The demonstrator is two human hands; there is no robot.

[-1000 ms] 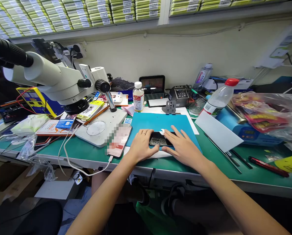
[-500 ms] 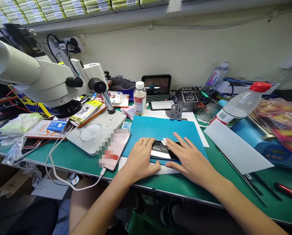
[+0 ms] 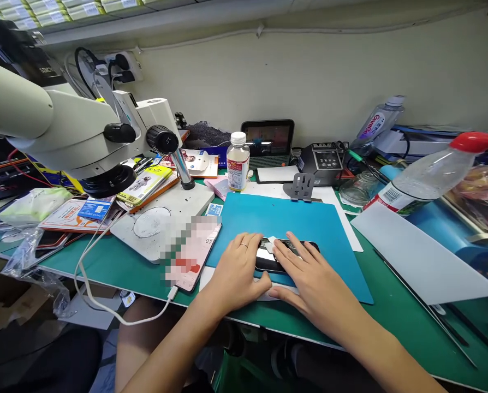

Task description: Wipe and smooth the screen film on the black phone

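I have the left hand [image 3: 236, 267] at the left end of a glossy dark device [image 3: 271, 265], fingers on its far side and thumb apart from them by the near edge; I cannot tell whether it squeezes or only braces. The right hand [image 3: 311, 278] lies over the device, fingers slightly spread, thumb standing off, with a small white scrap [image 3: 271, 243] showing at the fingertips. Whether that hand pinches the scrap or merely presses it, I cannot tell.

To do this well, I'd judge, the left should steady the end without tipping it, while the right's fingers stay flat and light, so pressure spreads evenly over the surface.

The device looks like a flat, phone-shaped slab, black and shiny, with a bright pale patch toward its left end; the right hand hides much of it. It rests on the near part of a blue mat [image 3: 285, 215], between my two hands. Left of the mat, a lit phone [image 3: 197, 254] lies on the green bench [image 3: 395, 322].
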